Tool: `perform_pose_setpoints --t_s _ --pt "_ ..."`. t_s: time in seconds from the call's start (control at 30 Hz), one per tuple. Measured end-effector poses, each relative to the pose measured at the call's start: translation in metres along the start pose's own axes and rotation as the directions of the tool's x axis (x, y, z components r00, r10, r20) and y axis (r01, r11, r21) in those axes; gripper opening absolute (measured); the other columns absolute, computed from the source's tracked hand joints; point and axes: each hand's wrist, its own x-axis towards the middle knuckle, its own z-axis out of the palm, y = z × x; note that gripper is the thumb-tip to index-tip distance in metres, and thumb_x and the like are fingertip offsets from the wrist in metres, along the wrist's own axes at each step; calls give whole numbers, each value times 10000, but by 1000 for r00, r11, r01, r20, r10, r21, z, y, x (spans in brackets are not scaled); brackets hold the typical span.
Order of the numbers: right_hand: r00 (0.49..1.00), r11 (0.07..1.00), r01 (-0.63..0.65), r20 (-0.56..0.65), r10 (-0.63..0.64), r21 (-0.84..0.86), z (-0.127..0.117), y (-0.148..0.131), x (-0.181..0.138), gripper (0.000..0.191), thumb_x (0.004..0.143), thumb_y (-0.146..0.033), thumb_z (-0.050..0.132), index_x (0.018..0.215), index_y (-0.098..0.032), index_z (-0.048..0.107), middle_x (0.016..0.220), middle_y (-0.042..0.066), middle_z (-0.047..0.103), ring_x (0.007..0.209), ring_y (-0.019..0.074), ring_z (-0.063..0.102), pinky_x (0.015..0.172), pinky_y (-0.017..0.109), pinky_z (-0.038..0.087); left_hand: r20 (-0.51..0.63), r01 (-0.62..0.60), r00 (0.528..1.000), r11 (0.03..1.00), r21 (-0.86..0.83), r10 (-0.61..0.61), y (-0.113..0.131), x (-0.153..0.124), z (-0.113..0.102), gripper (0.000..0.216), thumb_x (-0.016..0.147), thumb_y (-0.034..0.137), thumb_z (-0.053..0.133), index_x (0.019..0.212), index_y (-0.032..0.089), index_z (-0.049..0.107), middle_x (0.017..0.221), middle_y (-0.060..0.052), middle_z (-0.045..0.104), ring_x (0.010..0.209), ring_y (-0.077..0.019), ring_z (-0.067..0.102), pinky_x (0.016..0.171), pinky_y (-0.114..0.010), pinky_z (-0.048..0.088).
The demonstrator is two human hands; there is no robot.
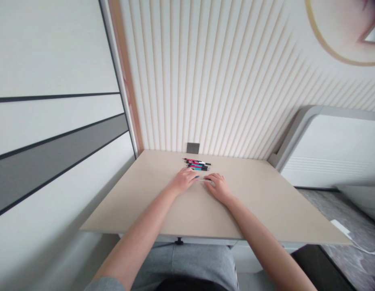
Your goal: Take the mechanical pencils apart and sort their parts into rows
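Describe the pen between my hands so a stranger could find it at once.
On the beige table against the ribbed wall, a bunch of pens lies below the grey wall plate. Just nearer, one pen lies between the left hand and right hand. Unlike the bunch, it lies alone, a hand at each end.

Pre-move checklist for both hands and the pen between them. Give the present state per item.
1. Both hands in view: ok. The left hand and right hand rest on the table.
2. Pen located: ok. The pen lies between the fingertips, with one hand at each end.
3. Grip closed on it: cannot tell, too small.
4. Pen capped or whole: cannot tell.
5. Spare pens out of the way: ok. The pen cluster lies just behind the hands, with no contact seen.
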Motion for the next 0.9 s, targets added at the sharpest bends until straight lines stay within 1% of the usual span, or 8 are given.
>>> perform_pose_setpoints --t_s 0.07,0.13,0.23,0.33,0.43,0.57,0.7,0.9 --pt "999 999 45 4 -45 25 3 -5 1 347 929 -368 510 1250 -249 568 1177 92 629 1109 244 530 951 403 388 -71 80 993 986 -143 -91 6 3 1 210 941 336 515 1053 225 654 957 -43 700 913 -175 621 914 -330 463" --pt "996 995 87 16 -88 56 6 -10 2 406 928 -369 514 1315 -247 508 1219 95 612 1132 244 526 956 403 396 -86 153 977 918 -366 -197 11 5 5 228 930 366 526 1051 210 640 910 -28 699 800 -149 630 808 -282 497" --pt "993 987 100 47 -107 124 7 -16 3 321 943 -357 480 1230 -240 567 1151 86 645 1083 232 559 934 383 415 -27 184 963 730 -658 -267 15 7 13 259 898 397 564 1030 179 609 975 -44 700 737 -137 642 714 -258 519" --pt "997 967 5 77 -25 255 5 -14 2 283 954 -366 440 1118 -230 626 1013 59 690 890 196 613 826 331 459 16 205 954 609 -766 -301 13 6 17 276 873 407 590 1015 170 606 1054 -69 694 791 -153 664 743 -278 532" --pt "992 912 -123 41 116 392 1 -6 1 301 915 -408 491 1080 -217 654 942 42 704 765 173 605 731 298 468 36 270 936 648 -712 -351 6 3 17 248 865 365 599 1014 169 628 914 -47 712 773 -158 668 757 -284 528" --pt "959 824 -223 -36 283 522 -2 2 2 337 831 -470 590 1009 -198 679 846 32 691 691 162 576 679 294 458 57 296 948 799 -524 -314 1 2 18 161 855 266 592 968 172 658 815 -26 702 728 -156 651 718 -267 514" --pt "950 776 -219 -53 309 591 0 1 4 397 784 -514 633 1000 -183 670 694 5 621 617 146 523 602 271 427 130 245 969 880 -407 -210 2 2 22 146 844 211 593 969 186 664 902 -37 711 812 -168 653 751 -264 505" --pt "954 773 -203 -56 294 601 2 0 5 397 799 -536 604 978 -188 666 714 8 613 603 140 493 574 265 406 179 248 964 901 -356 -195 1 1 25 171 841 188 601 1000 182 664 927 -40 711 834 -172 652 785 -273 496"
